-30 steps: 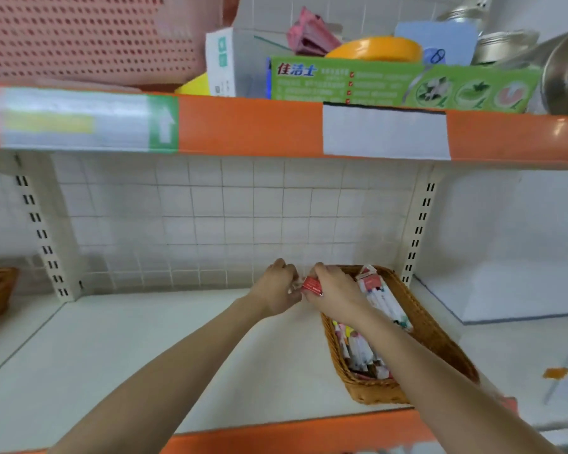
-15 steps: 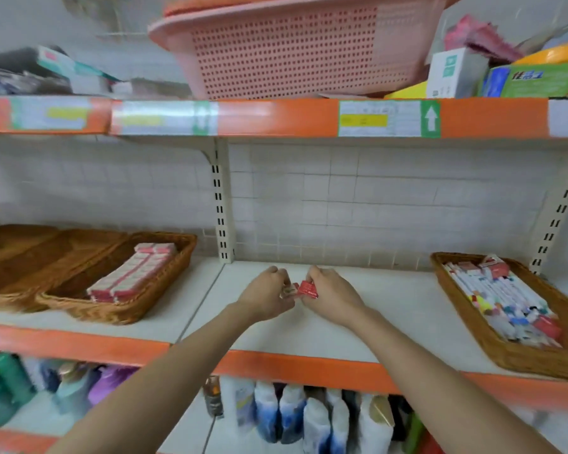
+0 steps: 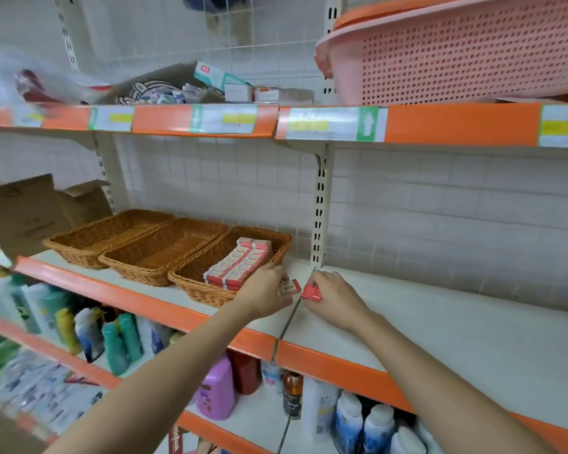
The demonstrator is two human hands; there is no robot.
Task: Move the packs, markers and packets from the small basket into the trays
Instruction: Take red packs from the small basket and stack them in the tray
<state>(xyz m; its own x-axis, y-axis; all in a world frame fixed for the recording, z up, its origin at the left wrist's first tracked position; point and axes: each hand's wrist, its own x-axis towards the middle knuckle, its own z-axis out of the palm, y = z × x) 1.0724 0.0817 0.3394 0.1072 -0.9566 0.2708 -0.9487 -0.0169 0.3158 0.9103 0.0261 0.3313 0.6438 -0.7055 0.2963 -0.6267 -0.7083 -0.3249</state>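
Partly done, judging by the rows of red packs (image 3: 240, 267) already in the tray (image 3: 277, 247) just beyond the left hand (image 3: 267, 294), which pinches one pack (image 3: 289, 286). Right hand (image 3: 333, 296) pinching another (image 3: 311, 293) alongside. Two more trays (image 3: 145, 253) bare.

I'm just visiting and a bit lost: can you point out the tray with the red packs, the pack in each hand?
Tray with red packs (image 3: 191, 288), head view, front wicker rim.
Left hand's pack (image 3: 291, 286), head view, its white label.
Right hand's pack (image 3: 311, 293), head view, red face.
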